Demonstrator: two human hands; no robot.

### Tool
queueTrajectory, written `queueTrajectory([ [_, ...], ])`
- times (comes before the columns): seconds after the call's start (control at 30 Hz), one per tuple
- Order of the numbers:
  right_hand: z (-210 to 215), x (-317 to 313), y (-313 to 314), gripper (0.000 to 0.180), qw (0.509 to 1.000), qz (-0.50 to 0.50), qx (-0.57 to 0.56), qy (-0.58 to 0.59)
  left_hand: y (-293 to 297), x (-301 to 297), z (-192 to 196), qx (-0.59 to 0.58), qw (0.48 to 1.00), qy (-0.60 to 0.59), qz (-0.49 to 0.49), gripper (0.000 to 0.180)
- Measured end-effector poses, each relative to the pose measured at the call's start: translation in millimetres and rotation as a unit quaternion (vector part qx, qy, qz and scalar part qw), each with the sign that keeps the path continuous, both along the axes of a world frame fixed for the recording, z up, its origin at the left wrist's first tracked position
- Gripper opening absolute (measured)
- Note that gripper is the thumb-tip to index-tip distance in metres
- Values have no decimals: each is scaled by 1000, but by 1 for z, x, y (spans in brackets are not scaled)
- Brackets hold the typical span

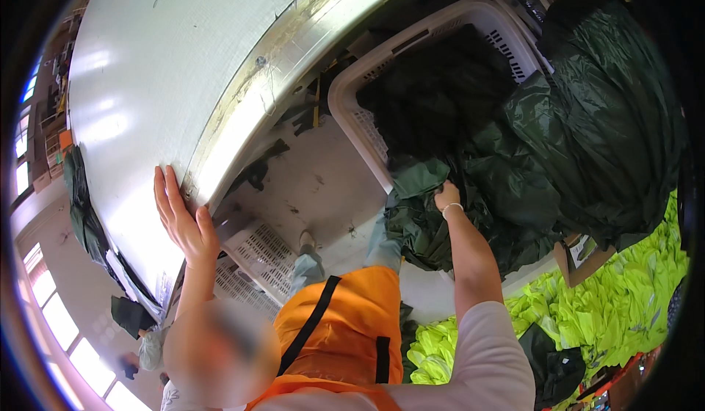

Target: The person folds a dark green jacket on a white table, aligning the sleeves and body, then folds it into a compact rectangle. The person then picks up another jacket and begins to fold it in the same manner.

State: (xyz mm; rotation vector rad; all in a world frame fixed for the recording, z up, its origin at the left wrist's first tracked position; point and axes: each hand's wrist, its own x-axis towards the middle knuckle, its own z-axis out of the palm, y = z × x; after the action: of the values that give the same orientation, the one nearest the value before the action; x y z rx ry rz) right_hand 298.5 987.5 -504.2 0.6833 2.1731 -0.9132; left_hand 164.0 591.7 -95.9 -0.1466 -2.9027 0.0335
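Head view: the right hand [446, 194] is seen closed on dark green fabric [422, 216] spilling over the near corner of the white basket [352, 99] — the left hand [180, 216], fingers spread flat, is pressed on the table edge [220, 139], well apart from that basket.

dark green fabric [514, 176]; white basket [352, 95]; neon-yellow garments [609, 308]

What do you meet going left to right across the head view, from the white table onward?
White table → left hand flat on its edge → white basket → right hand gripping dark green fabric → yellow-green garments.
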Motion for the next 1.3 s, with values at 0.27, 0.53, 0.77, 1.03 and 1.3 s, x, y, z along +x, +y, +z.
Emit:
queueTrajectory([
  [0.27, 99, 35, 80, 35, 827, -506, -231, 85, -3, 8, 5, 15, 1000, 3, 16, 65],
  [0.53, 383, 64, 12, 38, 761, -508, -354, 193, 87, 50, 38, 236, 941, -202, -133, 56],
  [0.77, 558, 157, -15, 43, 931, -163, -235, 228, 242, 40, -31, 385, 548, -730, 134, 93],
  [1.03, 574, 179, 2, 36, 870, -303, 7, 390, 394, -27, 35, 786, 512, -326, -116, 37],
  [1.3, 576, 186, 117, 30, 973, 62, 173, 138, 326, 52, 328, 544, 474, 49, -691, 29],
])
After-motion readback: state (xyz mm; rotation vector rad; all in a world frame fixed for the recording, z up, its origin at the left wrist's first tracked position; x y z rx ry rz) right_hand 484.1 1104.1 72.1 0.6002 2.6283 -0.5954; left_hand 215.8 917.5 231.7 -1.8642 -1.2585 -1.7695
